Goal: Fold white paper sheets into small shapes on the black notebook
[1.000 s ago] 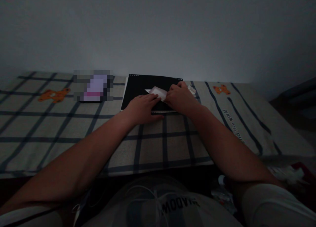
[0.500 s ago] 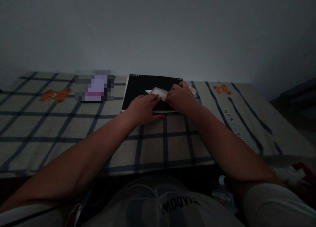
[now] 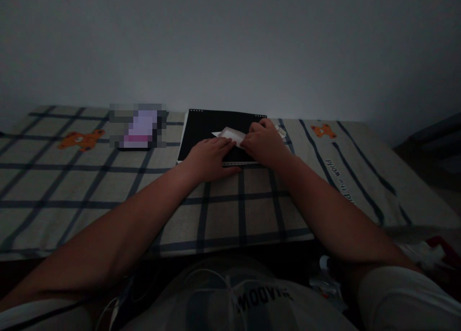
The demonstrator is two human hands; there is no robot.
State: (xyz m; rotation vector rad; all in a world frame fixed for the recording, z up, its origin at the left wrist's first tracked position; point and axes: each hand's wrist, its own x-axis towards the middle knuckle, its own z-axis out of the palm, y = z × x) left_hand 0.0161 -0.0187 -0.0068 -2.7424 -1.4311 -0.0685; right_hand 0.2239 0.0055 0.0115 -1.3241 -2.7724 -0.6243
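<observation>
We have both hands close together on a black, flat, notebook-like thing (image 3: 212,121), with a small folded white paper (image 3: 232,135) between them. Our left hand (image 3: 209,159) lies palm down, its fingers laid out, and the fingertips rest on the near left part of the paper. Its thumb reaches out past the near edge of the black cover, over the checked cloth (image 3: 223,225). Our right hand (image 3: 265,141) is curled at the paper's right end, fingers bent; we cannot tell whether they pinch the paper or only press against it. The hands are just beside each other, and the paper fills the gap at their fingertips. One white point of it sticks out beyond the left hand's fingers, and its far edge seems to stand a little raised.

Just past the right hand's knuckles we see a second whitish piece (image 3: 281,131), partly hidden, its shape too dim to make out. Farther to the right of that hand there is an orange bear (image 3: 323,131) printed on the cloth, and nearer to us, beside our right forearm, lettering (image 3: 333,175) of which we can read "the world". Well to the left of the left hand a phone (image 3: 140,128) lies on the cloth, its screen blurred into blocks, and left of the phone is another bear print (image 3: 81,140). Beyond both hands rises a plain grey wall (image 3: 230,48).
</observation>
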